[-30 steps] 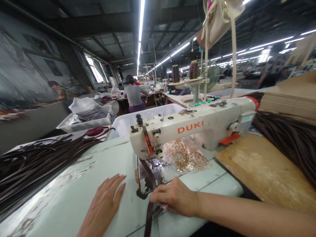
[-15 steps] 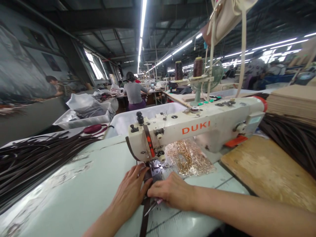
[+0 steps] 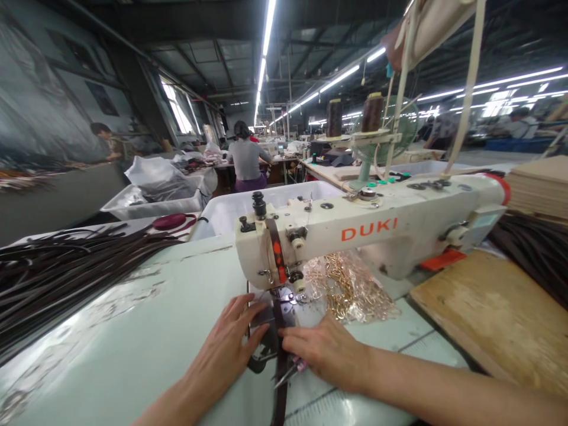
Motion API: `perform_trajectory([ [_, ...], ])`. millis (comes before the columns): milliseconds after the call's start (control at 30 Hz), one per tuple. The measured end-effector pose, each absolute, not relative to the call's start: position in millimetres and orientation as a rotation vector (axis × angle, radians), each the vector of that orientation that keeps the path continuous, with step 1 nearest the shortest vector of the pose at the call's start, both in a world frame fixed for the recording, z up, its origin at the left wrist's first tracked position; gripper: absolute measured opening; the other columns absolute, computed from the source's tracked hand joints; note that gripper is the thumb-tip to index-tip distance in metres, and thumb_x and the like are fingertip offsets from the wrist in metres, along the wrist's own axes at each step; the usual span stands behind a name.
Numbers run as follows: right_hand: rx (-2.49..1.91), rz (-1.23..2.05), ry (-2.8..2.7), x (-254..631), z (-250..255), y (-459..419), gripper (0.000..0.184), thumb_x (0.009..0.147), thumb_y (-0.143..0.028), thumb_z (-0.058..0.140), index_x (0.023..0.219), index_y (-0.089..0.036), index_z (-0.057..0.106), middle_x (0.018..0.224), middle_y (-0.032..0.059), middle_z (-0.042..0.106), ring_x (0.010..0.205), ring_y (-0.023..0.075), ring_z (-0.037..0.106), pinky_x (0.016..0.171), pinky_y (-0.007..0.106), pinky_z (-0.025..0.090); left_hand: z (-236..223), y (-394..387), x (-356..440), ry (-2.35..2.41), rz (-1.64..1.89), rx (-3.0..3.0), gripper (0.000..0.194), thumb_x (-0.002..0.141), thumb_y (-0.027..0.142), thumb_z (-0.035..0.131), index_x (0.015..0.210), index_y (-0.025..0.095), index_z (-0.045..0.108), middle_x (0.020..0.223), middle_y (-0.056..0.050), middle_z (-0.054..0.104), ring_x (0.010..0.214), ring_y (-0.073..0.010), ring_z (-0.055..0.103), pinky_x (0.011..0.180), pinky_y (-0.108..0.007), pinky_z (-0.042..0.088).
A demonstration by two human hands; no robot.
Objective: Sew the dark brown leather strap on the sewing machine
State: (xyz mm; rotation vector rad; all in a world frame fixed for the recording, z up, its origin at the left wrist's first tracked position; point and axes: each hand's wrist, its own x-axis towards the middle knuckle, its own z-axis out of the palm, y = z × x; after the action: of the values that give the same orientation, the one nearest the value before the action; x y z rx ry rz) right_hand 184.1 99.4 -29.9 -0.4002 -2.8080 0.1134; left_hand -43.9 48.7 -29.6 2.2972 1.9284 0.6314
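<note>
A dark brown strap (image 3: pixel 280 355) is pinned flat on the pale green sewing table (image 3: pixel 146 331) from both sides. The left hand (image 3: pixel 226 349) is laid open on it, fingers spread and pressed against the strap's left edge just before the needle plate. The right hand (image 3: pixel 331 350) is laid on the strap's right edge with fingers loosely curled; small thread snips (image 3: pixel 290 371) with a pink handle are tucked under its palm, and how tightly they are gripped cannot be told. The strap is run from the table's near edge up between the two hands and under the presser foot (image 3: pixel 284 296) of the white DUKI sewing machine (image 3: pixel 368 234). Just right of the needle, a clear bag of gold metal hardware (image 3: pixel 350 290) is seen beside the machine's base. A worn wooden board (image 3: pixel 488 313) is laid further right. A heap of dark straps (image 3: pixel 66 272) is spread over the table's left side, and white bins (image 3: pixel 231 216) are set behind the machine. Farther back, a seated person (image 3: pixel 246 163) is seen at another table
</note>
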Motion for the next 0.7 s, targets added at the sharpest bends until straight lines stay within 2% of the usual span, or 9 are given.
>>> perform_trajectory([
  [67, -0.365, 0.036, -2.798, 185.3, -31.8, 97.2, 0.011, 0.090, -0.019, 0.049, 0.101, -0.020, 0.051, 0.112, -0.0013, 0.063, 0.072, 0.0106, 0.060, 0.047, 0.027, 0.027, -29.8, 36.3, -37.2, 1.933, 0.588, 2.366, 0.031, 0.090, 0.038, 0.047, 0.119, 0.029, 0.055, 0.127, -0.006, 0.050, 0.117, -0.0238, 0.049, 0.099, -0.043, 0.044],
  [133, -0.319, -0.031, -2.793, 185.9, -31.6, 95.2, 0.007, 0.093, -0.020, 0.044, 0.097, -0.019, 0.050, 0.103, -0.0018, 0.064, 0.067, 0.0108, 0.058, 0.045, 0.028, 0.024, -29.2, 28.7, -31.4, 1.920, 0.547, 2.432, 0.034, 0.090, 0.040, 0.047, 0.122, 0.030, 0.053, 0.126, -0.006, 0.052, 0.117, -0.0236, 0.049, 0.099, -0.043, 0.045],
  [300, -0.159, -0.087, -2.796, 187.3, -25.2, 92.0, 0.011, 0.094, -0.014, 0.039, 0.089, -0.016, 0.049, 0.083, -0.0013, 0.063, 0.056, 0.0098, 0.051, 0.042, 0.028, 0.019, -28.4, 24.6, -26.3, 1.865, 0.417, 2.668, 0.043, 0.089, 0.043, 0.047, 0.130, 0.030, 0.047, 0.129, -0.006, 0.055, 0.117, -0.0241, 0.052, 0.095, -0.041, 0.049],
  [500, -0.033, -0.106, -2.805, 191.1, -19.1, 89.9, 0.017, 0.094, -0.017, 0.038, 0.087, -0.015, 0.053, 0.079, 0.0003, 0.061, 0.047, 0.0083, 0.045, 0.038, 0.028, 0.019, -21.8, 24.3, -23.9, 1.836, 0.364, 2.942, 0.050, 0.084, 0.048, 0.052, 0.127, 0.022, 0.052, 0.125, -0.009, 0.059, 0.110, -0.0257, 0.059, 0.084, -0.036, 0.055],
  [600, -0.007, -0.026, -2.854, 193.6, -19.0, 88.1, 0.021, 0.095, -0.015, 0.034, 0.088, -0.015, 0.053, 0.076, 0.0002, 0.061, 0.045, 0.0078, 0.043, 0.037, 0.027, 0.021, -17.3, 21.6, -21.6, 1.859, 0.388, 2.999, 0.057, 0.081, 0.051, 0.055, 0.126, 0.015, 0.052, 0.123, -0.013, 0.059, 0.108, -0.0264, 0.060, 0.082, -0.034, 0.056],
  [700, -0.072, 0.209, -2.895, 195.8, -19.1, 85.5, 0.023, 0.097, -0.022, 0.032, 0.092, -0.016, 0.054, 0.065, -0.0012, 0.059, 0.043, 0.0075, 0.041, 0.038, 0.024, 0.025, -17.0, 18.3, -22.2, 1.844, 0.400, 3.021, 0.062, 0.079, 0.056, 0.056, 0.125, 0.014, 0.052, 0.123, -0.013, 0.059, 0.108, -0.0260, 0.060, 0.082, -0.033, 0.055],
])
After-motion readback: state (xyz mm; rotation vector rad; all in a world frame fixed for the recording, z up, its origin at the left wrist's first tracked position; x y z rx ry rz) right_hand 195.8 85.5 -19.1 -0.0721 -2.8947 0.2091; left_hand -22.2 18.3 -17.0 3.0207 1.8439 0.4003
